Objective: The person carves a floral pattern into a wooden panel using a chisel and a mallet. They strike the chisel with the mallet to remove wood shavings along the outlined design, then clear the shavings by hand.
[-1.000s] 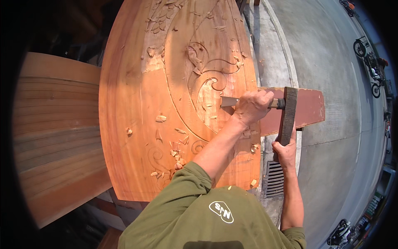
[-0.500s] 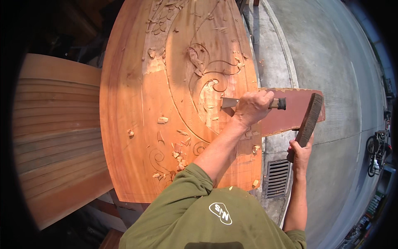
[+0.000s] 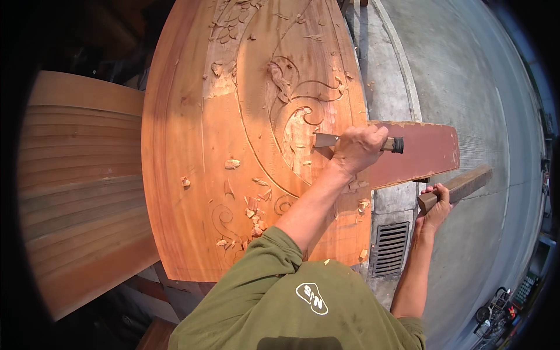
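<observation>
The left hand (image 3: 357, 149) grips a metal-bladed chisel (image 3: 326, 140) against the large reddish carved wooden panel (image 3: 192, 146) near its right edge; the right hand (image 3: 434, 204) holds a rectangular wooden mallet (image 3: 461, 185) beyond that edge.

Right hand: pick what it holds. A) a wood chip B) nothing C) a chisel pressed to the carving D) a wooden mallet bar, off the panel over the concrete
D: the right hand grips a wooden bar out over the concrete; the left hand holds the chisel.
</observation>
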Motion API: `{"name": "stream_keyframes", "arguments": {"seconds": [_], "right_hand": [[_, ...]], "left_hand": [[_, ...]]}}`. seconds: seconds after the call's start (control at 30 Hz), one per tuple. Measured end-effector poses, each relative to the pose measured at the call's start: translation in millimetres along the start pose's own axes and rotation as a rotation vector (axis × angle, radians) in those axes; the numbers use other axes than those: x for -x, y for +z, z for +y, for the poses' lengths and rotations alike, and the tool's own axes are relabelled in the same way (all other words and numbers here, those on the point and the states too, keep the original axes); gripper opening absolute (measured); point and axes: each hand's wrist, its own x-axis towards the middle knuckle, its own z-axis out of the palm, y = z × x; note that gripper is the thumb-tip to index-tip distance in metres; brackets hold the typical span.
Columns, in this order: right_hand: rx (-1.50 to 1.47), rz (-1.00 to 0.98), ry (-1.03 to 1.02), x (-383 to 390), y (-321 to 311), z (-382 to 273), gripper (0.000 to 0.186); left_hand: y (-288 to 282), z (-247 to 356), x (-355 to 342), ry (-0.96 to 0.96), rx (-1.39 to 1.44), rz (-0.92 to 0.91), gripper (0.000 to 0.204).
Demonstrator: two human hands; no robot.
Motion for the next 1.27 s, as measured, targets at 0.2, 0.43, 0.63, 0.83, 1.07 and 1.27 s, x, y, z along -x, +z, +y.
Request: {"name": "stream_keyframes", "arguments": {"seconds": [0.2,0.43,0.63,0.83,1.07,1.27], "right_hand": [[0.655,-0.606,-0.033,55.1,8.2,15.5,0.104],[-0.012,-0.038,-0.052,13.0,-1.1,-5.4,0.041],[0.551,-0.631,-0.113,59.3,3.2,27.9,0.094],[0.07,-0.224,0.041,31.2,15.0,21.1,0.066],[0.706,-0.661,-0.114,50.6,19.3,13.4,0.115],[0.096,-0.287,-0.116,17.0,9.8,-6.3,0.049]], "left_hand": [[-0.2,-15.0,10.1,-0.026,-0.06,-0.038,0.026],[-15.1,-0.6,2.6,0.001,0.005,0.002,0.036],[-26.5,0.4,-5.3,0.022,0.056,0.09,0.038],[-17.0,0.6,2.9,0.001,0.029,0.047,0.036],[-46.7,-28.8,-1.2,-0.071,-0.098,0.038,0.033],[-35.4,32.6,4.5,0.037,-0.026,-0.054,0.032]]}}
